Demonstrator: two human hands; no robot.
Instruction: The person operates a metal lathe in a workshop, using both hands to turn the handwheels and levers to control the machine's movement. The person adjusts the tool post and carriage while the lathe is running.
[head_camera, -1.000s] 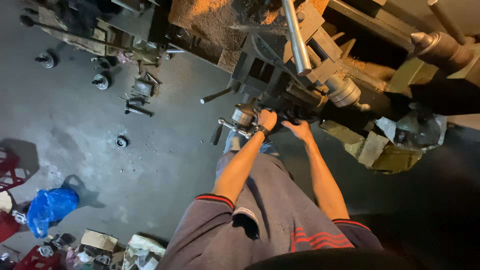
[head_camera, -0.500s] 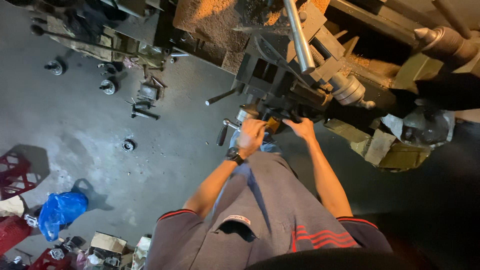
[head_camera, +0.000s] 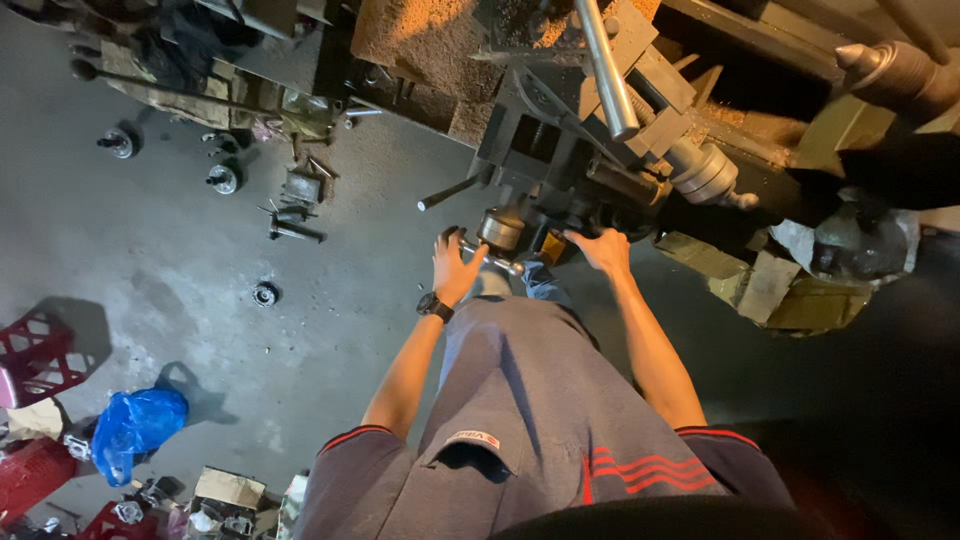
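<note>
grey workshop floor (head_camera: 180, 290) lies strewn with parts. left hand (head_camera: 455, 265) wraps the lathe's crank handle (head_camera: 470, 245), at the carriage's near edge; right hand (head_camera: 603, 248) grasps a dark control beside it. a slipping palm could jerk the crank; the wristwatch (head_camera: 433, 306) may snag.

Blue plastic bag (head_camera: 135, 425), red crates (head_camera: 35, 350), scattered metal parts (head_camera: 290, 205) on grey floor (head_camera: 150, 260)

Grey concrete floor (head_camera: 180, 270), stained and scattered with small metal parts (head_camera: 290, 205). A blue plastic bag (head_camera: 135, 425) lies near red crates (head_camera: 40, 350), with what may be cardboard boxes (head_camera: 225, 490) along the dim lower edge.
</note>
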